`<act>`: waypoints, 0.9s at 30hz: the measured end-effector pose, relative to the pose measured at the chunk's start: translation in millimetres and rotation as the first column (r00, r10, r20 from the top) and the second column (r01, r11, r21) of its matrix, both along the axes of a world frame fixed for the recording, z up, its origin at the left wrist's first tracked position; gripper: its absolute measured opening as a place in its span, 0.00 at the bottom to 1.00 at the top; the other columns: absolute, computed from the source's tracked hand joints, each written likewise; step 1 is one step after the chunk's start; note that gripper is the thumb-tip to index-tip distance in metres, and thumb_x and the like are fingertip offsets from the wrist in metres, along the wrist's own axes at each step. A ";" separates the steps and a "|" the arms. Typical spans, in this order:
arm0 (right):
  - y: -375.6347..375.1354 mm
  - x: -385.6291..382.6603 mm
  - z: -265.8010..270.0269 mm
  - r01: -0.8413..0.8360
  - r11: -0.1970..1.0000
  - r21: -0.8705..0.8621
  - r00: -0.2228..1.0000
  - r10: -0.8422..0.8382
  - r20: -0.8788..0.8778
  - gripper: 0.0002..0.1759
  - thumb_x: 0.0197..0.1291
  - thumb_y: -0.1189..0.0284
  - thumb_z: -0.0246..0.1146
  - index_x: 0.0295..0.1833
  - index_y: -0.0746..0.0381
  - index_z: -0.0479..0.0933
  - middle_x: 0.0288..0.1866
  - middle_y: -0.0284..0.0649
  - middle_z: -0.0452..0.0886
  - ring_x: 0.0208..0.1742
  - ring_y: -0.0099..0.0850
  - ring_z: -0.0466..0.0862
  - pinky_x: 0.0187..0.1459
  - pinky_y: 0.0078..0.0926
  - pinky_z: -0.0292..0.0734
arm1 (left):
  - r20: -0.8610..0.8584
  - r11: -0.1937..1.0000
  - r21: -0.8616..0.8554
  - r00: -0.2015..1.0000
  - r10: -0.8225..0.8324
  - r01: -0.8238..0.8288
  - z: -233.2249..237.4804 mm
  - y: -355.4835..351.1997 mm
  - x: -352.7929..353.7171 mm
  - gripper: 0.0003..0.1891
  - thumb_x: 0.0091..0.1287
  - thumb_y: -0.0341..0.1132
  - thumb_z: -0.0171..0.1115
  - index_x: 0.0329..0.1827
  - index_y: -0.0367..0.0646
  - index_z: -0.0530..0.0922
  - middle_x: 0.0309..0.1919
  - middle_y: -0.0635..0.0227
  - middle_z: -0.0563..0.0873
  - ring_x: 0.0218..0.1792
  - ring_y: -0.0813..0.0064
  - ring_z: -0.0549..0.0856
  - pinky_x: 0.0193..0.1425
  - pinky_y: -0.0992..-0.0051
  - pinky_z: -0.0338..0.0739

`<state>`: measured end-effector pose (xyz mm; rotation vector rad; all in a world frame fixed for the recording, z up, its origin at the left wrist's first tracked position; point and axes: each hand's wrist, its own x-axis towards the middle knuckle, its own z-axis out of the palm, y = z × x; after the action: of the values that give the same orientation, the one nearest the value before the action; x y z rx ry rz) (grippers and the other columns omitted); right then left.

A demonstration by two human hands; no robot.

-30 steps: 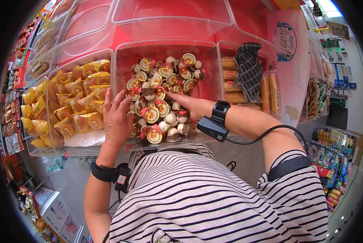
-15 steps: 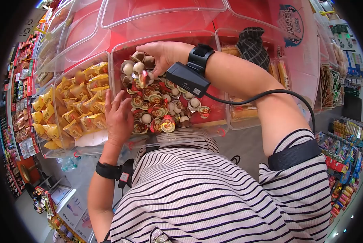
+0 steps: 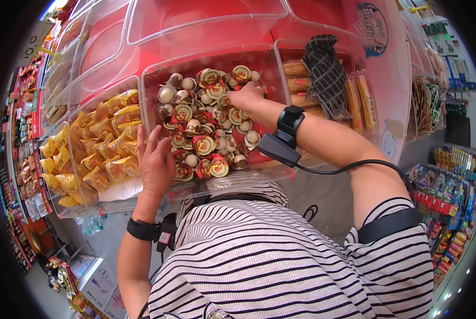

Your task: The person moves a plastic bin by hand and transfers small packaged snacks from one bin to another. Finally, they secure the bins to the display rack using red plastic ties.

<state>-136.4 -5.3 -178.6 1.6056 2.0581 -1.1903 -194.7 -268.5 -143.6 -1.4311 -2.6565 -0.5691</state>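
Note:
Small round snack packs (image 3: pixel 203 143), some with gold and red printed lids and others showing white and brown domes, fill a clear plastic bin (image 3: pixel 211 57) in front of me. My right hand (image 3: pixel 247 97) reaches into the back right of this bin and touches the packs. Its fingertips are hidden among them, so whether it grips one does not show. At the bin's left front, my left hand (image 3: pixel 157 162) lies over the wall with fingers spread, holding nothing. Yellow wrapped snacks (image 3: pixel 107 143) fill the bin just left of it.
To the right, another bin holds long wrapped pastries (image 3: pixel 299 85) and a dark checked cloth (image 3: pixel 328 74). More clear bins (image 3: pixel 206 21) stand behind on the red display. Store shelves with goods (image 3: pixel 442 196) line both sides. A black cable (image 3: pixel 349 167) runs along my right arm.
My right hand has moved from the bin's back left to its back right. Snack packs now lie spread across the back, where more red floor showed before. My left hand has stayed put.

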 end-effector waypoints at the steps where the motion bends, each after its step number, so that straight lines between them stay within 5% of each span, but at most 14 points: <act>1: -4.3 1.7 -4.0 0.089 0.995 -0.037 0.995 -0.091 -0.041 0.45 0.50 0.56 0.67 0.66 0.72 0.57 0.66 0.62 0.61 0.67 0.50 0.66 0.65 0.37 0.65 | -0.001 1.000 0.006 1.000 -0.008 0.008 -0.9 -0.8 -0.3 0.16 0.51 0.22 0.58 0.44 0.43 0.80 0.60 0.60 0.75 0.69 0.42 0.61 0.69 0.54 0.59; 3: -18.3 19.6 -4.4 0.131 0.991 -0.018 0.990 -0.132 -0.058 0.46 0.50 0.54 0.67 0.66 0.73 0.58 0.67 0.62 0.62 0.68 0.50 0.65 0.66 0.37 0.63 | -0.007 1.000 0.027 1.000 -0.013 0.014 -2.8 -1.7 -1.5 0.16 0.51 0.22 0.58 0.43 0.43 0.80 0.60 0.60 0.75 0.69 0.42 0.61 0.69 0.54 0.59; 7: -31.4 24.8 -10.4 -0.044 0.981 0.187 0.999 0.044 0.008 0.48 0.51 0.44 0.63 0.70 0.63 0.57 0.66 0.62 0.62 0.69 0.54 0.62 0.65 0.46 0.63 | 0.003 0.999 0.048 1.000 -0.022 0.022 -7.0 -3.3 -1.0 0.14 0.51 0.23 0.58 0.42 0.43 0.79 0.60 0.59 0.75 0.69 0.42 0.60 0.70 0.54 0.58; 9: -44.8 14.8 -16.1 -0.063 0.965 0.253 0.998 0.061 0.018 0.50 0.49 0.41 0.62 0.73 0.54 0.54 0.66 0.63 0.60 0.69 0.61 0.59 0.65 0.55 0.58 | 0.007 0.998 0.051 0.999 -0.032 0.032 -7.5 -3.4 -2.7 0.14 0.51 0.23 0.58 0.41 0.43 0.79 0.60 0.59 0.75 0.69 0.42 0.60 0.70 0.54 0.58; 11: -54.1 -6.1 -4.6 0.036 0.999 0.019 0.998 -0.036 -0.045 0.52 0.46 0.41 0.65 0.72 0.54 0.54 0.68 0.59 0.56 0.70 0.54 0.57 0.65 0.53 0.59 | 0.010 0.998 0.052 0.999 -0.033 0.033 -7.8 -4.5 -2.5 0.13 0.51 0.23 0.58 0.41 0.43 0.79 0.60 0.59 0.75 0.69 0.42 0.60 0.70 0.53 0.57; 15: -80.5 -10.8 -12.7 -0.088 0.994 0.063 0.993 0.093 -0.070 0.54 0.42 0.42 0.68 0.72 0.52 0.52 0.70 0.58 0.54 0.73 0.54 0.52 0.63 0.64 0.55 | 0.023 0.997 0.073 0.999 -0.029 0.027 -12.7 -3.7 -3.5 0.12 0.51 0.23 0.57 0.39 0.43 0.80 0.59 0.58 0.75 0.69 0.42 0.59 0.70 0.53 0.57; 23: -96.7 2.0 14.3 -0.366 0.920 0.139 0.929 0.370 -0.001 0.43 0.42 0.42 0.66 0.62 0.54 0.69 0.65 0.54 0.60 0.70 0.53 0.59 0.62 0.61 0.58 | 0.010 0.994 0.086 0.998 -0.065 0.064 -13.6 -4.1 -5.8 0.12 0.50 0.23 0.58 0.38 0.42 0.80 0.58 0.57 0.76 0.69 0.41 0.60 0.70 0.53 0.57; 27: -74.2 9.1 -10.0 -0.438 0.893 0.108 0.895 0.444 -0.036 0.47 0.40 0.45 0.67 0.65 0.56 0.65 0.63 0.61 0.60 0.66 0.59 0.62 0.64 0.56 0.60 | 0.006 0.992 0.117 0.999 -0.037 0.036 -12.3 -4.3 -3.6 0.11 0.50 0.23 0.59 0.37 0.42 0.80 0.57 0.59 0.77 0.68 0.41 0.61 0.68 0.52 0.59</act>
<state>-127.3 -79.5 -188.5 1.0537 2.3796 -0.9935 -198.3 -272.9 -155.9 -1.4506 -2.5599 -0.7221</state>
